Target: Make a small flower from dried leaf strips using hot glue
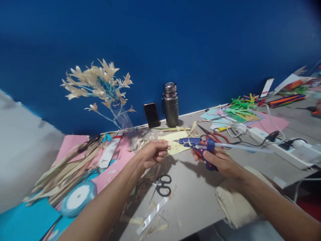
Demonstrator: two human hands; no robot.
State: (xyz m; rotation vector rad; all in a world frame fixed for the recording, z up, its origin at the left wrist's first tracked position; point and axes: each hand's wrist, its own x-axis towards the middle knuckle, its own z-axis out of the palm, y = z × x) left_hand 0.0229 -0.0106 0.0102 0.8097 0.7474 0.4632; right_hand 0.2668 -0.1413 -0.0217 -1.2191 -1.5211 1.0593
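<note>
In the head view my right hand [220,161] is wrapped round the handle of a blue glue gun [194,143], with a long clear glue stick [245,148] jutting from its back. A small red light glows on the gun. Its nozzle points left, close to the fingertips of my left hand [155,153]. Those fingers are closed in a pinch; whatever they hold is too small or hidden to make out. Below both hands lies a pale yellow sheet [179,152]. Black-handled scissors [163,185] and a metal ruler [152,216] rest nearer to me, among dry scraps.
Left are dried husk strips [65,167], a ribbon roll [79,198] and a vase [124,117] of husk flowers [100,80]. A phone [151,115] and a flask [171,107] stand by the wall. Right are red-handled pliers [217,137], a power strip [278,147] and a folded cloth [235,204].
</note>
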